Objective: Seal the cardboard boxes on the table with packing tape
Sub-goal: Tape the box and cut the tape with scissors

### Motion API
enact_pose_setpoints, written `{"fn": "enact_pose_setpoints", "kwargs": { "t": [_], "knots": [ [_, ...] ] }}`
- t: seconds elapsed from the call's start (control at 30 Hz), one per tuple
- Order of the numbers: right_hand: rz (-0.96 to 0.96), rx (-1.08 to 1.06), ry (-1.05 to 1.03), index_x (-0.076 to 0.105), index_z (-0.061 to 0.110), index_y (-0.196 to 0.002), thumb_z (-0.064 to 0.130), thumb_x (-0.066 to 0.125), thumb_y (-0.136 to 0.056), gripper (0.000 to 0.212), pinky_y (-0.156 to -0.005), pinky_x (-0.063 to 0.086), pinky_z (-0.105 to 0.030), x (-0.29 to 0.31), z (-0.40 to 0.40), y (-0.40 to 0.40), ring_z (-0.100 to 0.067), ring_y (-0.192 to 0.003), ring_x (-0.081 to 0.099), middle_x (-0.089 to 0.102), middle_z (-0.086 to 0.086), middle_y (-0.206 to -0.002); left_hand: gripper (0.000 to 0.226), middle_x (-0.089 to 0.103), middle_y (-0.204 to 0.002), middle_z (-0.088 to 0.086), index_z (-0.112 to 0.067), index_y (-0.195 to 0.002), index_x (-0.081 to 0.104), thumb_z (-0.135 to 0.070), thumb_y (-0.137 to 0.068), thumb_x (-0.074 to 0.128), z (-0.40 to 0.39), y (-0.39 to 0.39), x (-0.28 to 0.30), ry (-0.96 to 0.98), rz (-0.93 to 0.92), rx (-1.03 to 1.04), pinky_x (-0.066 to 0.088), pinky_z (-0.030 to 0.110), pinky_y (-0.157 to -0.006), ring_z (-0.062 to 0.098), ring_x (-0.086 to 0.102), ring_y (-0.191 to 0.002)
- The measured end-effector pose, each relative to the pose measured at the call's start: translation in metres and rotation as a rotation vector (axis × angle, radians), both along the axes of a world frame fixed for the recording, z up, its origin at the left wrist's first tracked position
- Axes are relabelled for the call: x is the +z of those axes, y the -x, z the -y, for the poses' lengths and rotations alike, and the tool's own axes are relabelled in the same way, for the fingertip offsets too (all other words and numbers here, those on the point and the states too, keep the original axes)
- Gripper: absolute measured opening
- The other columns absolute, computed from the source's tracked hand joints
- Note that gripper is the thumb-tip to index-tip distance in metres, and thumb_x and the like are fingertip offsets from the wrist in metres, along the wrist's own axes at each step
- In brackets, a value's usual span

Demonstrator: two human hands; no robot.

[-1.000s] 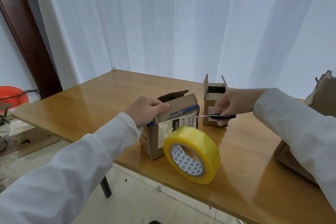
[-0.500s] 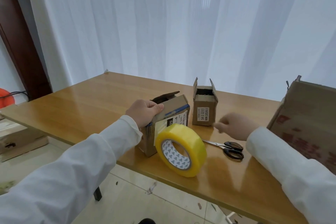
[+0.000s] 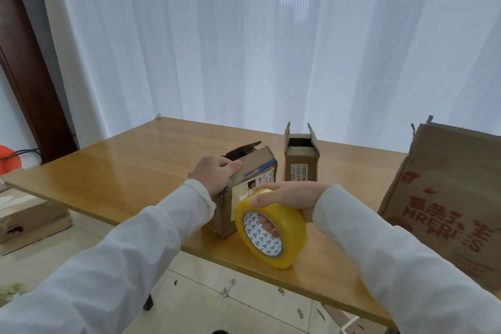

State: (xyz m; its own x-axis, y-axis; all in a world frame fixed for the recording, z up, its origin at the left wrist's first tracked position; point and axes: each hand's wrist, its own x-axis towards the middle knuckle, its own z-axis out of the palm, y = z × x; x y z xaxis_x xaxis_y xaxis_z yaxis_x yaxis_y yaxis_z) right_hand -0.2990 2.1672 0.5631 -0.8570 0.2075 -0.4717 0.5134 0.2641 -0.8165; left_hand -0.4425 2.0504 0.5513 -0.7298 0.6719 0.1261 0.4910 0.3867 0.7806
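A: State of each hand?

B: The left hand (image 3: 215, 177) gripped the near box (image 3: 245, 190) at its top, thumb pressed on the closed flap. The right hand (image 3: 291, 199) held the tape roll (image 3: 271, 228): thumb across the outer rim, fingers curled through the core.

A: Location of the task items?

B: The near box stood directly under the left hand, on the wooden surface (image 3: 135, 165) near its front edge. The roll sat under the right hand, just beside the box. A strip of tape already ran down the box's front face. A second box (image 3: 301, 164), flaps open, stood beyond the right hand. A large carton (image 3: 444, 198) stood outboard of the right forearm.

A: Failure modes from here?

B: Judged likely: the far flap stood raised behind the left hand, so tape could bridge a gap. Pulling the roll could drag the light box toward the edge if the left-hand grip relaxed. Slack tape could fold and stick to itself.
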Motion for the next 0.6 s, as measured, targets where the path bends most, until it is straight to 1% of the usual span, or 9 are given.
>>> {"fn": "enact_pose_setpoints", "kwargs": {
  "t": [0.1, 0.17, 0.27, 0.37, 0.43, 0.47, 0.53, 0.6],
  "knots": [
    [-0.04, -0.04, 0.08, 0.044, 0.035, -0.129, 0.036, 0.067, -0.086, 0.049, -0.098, 0.048, -0.051, -0.007, 0.0, -0.005, -0.027, -0.101, 0.063, 0.064, -0.009, -0.109, 0.032, 0.069, -0.08, -0.004, -0.034, -0.068, 0.065, -0.048, -0.093, 0.052, -0.003, -0.001, -0.004, -0.03, -0.01, 0.031, 0.046, 0.046, -0.093, 0.026, 0.061, -0.09],
    [-0.061, -0.053, 0.103, 0.043, 0.036, -0.128, 0.036, 0.066, -0.086, 0.048, -0.098, 0.048, -0.05, -0.01, 0.001, -0.007, -0.027, -0.101, 0.062, 0.063, -0.008, -0.11, 0.031, 0.07, -0.083, -0.001, -0.032, -0.071, 0.066, -0.047, -0.093, 0.051, -0.005, -0.002, -0.007, -0.057, -0.012, 0.047, 0.045, 0.046, -0.095, 0.028, 0.06, -0.092],
    [-0.093, -0.069, 0.161, 0.041, 0.035, -0.125, 0.035, 0.062, -0.089, 0.042, -0.092, 0.053, -0.043, -0.012, 0.004, -0.01, -0.021, -0.088, 0.064, 0.066, -0.007, -0.1, 0.028, 0.068, -0.087, -0.002, -0.029, -0.085, 0.068, -0.048, -0.094, 0.049, -0.009, -0.004, -0.012, -0.081, -0.025, 0.101, 0.044, 0.047, -0.096, 0.028, 0.058, -0.094],
    [-0.114, -0.101, 0.212, 0.045, 0.037, -0.114, 0.036, 0.06, -0.09, 0.029, -0.087, 0.053, -0.039, -0.015, 0.007, -0.012, -0.018, -0.081, 0.065, 0.066, -0.007, -0.095, 0.032, 0.064, -0.084, -0.003, -0.022, -0.095, 0.071, -0.043, -0.097, 0.047, -0.012, -0.011, -0.013, -0.107, -0.084, 0.194, 0.036, 0.047, -0.103, 0.022, 0.052, -0.087],
    [-0.134, -0.124, 0.275, 0.046, 0.036, -0.11, 0.034, 0.06, -0.091, 0.023, -0.086, 0.053, -0.037, -0.017, 0.007, -0.013, -0.017, -0.074, 0.064, 0.068, -0.007, -0.086, 0.034, 0.068, -0.091, 0.0, -0.021, -0.099, 0.072, -0.042, -0.097, 0.046, -0.013, -0.017, -0.012, -0.12, -0.127, 0.233, 0.032, 0.046, -0.106, 0.022, 0.051, -0.089],
    [-0.142, -0.131, 0.306, 0.046, 0.036, -0.112, 0.033, 0.06, -0.091, 0.026, -0.084, 0.053, -0.037, -0.018, 0.007, -0.015, -0.017, -0.072, 0.063, 0.068, -0.007, -0.081, 0.034, 0.069, -0.095, 0.001, -0.021, -0.1, 0.072, -0.042, -0.097, 0.045, -0.014, -0.018, -0.012, -0.119, -0.139, 0.243, 0.031, 0.045, -0.107, 0.023, 0.052, -0.091],
    [-0.147, -0.131, 0.336, 0.045, 0.034, -0.119, 0.032, 0.06, -0.09, 0.032, -0.076, 0.054, -0.033, -0.018, 0.007, -0.021, -0.015, -0.067, 0.063, 0.068, -0.006, -0.074, 0.035, 0.069, -0.097, 0.003, -0.02, -0.101, 0.071, -0.043, -0.098, 0.044, -0.013, -0.015, -0.01, -0.123, -0.12, 0.265, 0.031, 0.043, -0.106, 0.024, 0.052, -0.091],
    [-0.147, -0.131, 0.353, 0.049, 0.033, -0.114, 0.032, 0.059, -0.09, 0.026, -0.066, 0.056, -0.027, -0.019, 0.006, -0.03, -0.013, -0.063, 0.062, 0.067, -0.004, -0.069, 0.034, 0.068, -0.098, 0.005, -0.021, -0.1, 0.069, -0.045, -0.098, 0.044, -0.01, -0.004, -0.007, -0.158, -0.029, 0.295, 0.036, 0.043, -0.103, 0.027, 0.054, -0.093]
  ]
}}
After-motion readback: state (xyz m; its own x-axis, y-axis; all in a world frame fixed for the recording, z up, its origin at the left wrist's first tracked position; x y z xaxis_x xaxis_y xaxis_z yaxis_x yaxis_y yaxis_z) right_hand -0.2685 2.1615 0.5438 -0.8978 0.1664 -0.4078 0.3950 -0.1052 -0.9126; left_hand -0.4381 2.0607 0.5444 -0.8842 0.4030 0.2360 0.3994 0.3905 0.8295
